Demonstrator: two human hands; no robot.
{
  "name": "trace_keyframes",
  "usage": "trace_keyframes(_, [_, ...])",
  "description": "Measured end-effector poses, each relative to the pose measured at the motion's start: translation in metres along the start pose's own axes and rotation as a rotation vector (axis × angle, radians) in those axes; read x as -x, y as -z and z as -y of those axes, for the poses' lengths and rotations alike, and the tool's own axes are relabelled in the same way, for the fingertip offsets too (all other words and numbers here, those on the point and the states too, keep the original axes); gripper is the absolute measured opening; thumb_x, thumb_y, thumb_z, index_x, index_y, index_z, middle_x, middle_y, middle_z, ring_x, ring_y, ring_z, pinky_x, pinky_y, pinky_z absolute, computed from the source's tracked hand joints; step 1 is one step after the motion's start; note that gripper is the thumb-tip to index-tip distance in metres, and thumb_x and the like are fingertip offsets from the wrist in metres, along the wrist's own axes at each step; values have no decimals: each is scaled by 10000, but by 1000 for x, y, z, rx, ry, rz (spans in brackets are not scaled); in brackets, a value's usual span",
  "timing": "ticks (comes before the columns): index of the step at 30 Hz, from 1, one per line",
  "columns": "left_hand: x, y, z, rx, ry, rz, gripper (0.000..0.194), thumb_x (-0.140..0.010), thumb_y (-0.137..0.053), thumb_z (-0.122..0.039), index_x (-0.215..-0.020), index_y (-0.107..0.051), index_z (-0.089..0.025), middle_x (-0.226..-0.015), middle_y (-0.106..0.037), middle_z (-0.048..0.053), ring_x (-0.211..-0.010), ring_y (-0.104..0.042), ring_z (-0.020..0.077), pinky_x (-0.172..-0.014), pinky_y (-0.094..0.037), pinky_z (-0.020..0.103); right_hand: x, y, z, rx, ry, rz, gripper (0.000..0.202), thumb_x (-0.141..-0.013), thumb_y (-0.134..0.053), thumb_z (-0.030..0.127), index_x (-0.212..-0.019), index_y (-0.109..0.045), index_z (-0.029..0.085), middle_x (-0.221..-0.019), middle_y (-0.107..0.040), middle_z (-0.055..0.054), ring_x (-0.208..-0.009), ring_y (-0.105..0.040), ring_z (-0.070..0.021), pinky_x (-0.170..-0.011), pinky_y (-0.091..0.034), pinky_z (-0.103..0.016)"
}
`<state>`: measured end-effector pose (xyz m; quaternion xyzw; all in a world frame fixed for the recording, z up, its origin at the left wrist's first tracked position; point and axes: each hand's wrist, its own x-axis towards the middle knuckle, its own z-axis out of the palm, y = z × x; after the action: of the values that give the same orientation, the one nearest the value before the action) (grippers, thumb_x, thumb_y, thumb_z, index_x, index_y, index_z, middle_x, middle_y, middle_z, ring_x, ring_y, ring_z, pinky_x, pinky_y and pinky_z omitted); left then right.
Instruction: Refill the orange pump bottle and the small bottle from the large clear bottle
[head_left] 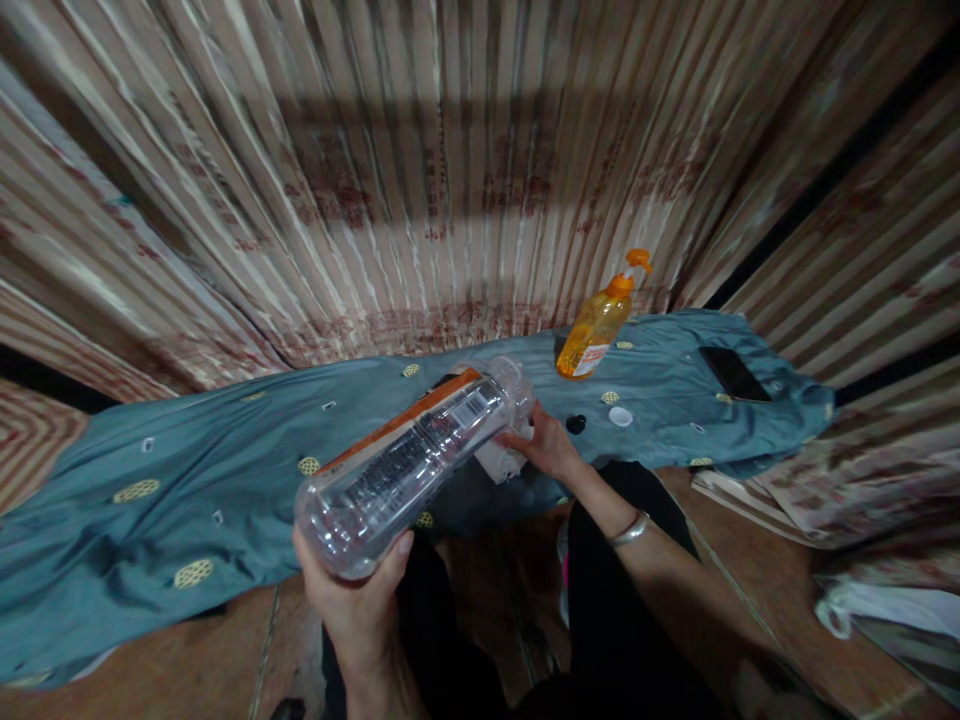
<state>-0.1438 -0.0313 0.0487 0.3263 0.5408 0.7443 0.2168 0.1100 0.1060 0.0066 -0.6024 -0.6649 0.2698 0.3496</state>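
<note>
A large clear plastic bottle [405, 470] with an orange-and-white printed label lies tilted above the cloth-covered surface, its neck pointing up and right. My left hand [356, 600] is closed around its base end, thumb on the near side. At the neck end, my right hand [551, 445] has its fingers closed on a white tissue or cloth [501, 460], partly hidden under the bottle. Part of the right fingers is hidden behind the neck. Near that hand lie a small black cap-like piece [576, 424] and a white round disc [620, 416].
An orange pump bottle [596, 330] stands at the back of the teal patterned cloth [247, 450]. A dark phone [733, 373] lies at the right end. Striped curtains [465, 200] hang behind and at both sides. A white-and-dark bag-like item [892, 610] is on the floor at right.
</note>
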Motion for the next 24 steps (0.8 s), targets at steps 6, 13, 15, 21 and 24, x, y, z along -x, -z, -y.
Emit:
trace_keyframes(6, [1,1,2,-34,-21,3,917,-522,-1025,-422,-1318,-632,-190,-1178,-683,77,-1035,-691,228,-1104,-520,471,0,1,1,6,23,13,577,-806,-813,360,-1305,-587,177,-1106,-806,-135,-1010,-786,-348,-892,-610,-474])
trace_keyframes(13, [2,-1,1,-47,-43,6,931,-537,-1014,-476,-1335,-624,-199,-1164,-683,77,-1041,-699,245,-1095,-530,486,0,1,-1,3,19,5,579,-798,-819,340,-1305,-586,185,-1068,-801,-124,-973,-785,-338,-879,-615,-478])
trace_keyframes(15, [1,0,1,-39,-42,5,925,-529,-1018,-464,-1324,-630,-196,-1152,-679,73,-1030,-696,241,-1100,-525,487,0,0,-3,5,20,4,578,-799,-818,342,-1304,-587,185,-1047,-802,-118,-948,-783,-335,-872,-614,-480])
trace_keyframes(21, [0,1,2,-23,-42,29,913,-511,-1031,-405,-1308,-636,-202,-1140,-673,60,-999,-688,217,-1104,-524,479,1,0,-3,10,16,-15,577,-795,-821,341,-1303,-597,184,-1005,-798,-109,-914,-782,-327,-831,-616,-462])
trace_keyframes(24, [0,1,2,-27,-50,27,910,-522,-1025,-411,-1318,-637,-202,-1148,-675,68,-1011,-689,225,-1104,-523,490,0,0,-2,6,17,-14,578,-795,-821,328,-1309,-599,182,-993,-797,-115,-903,-785,-333,-826,-620,-469])
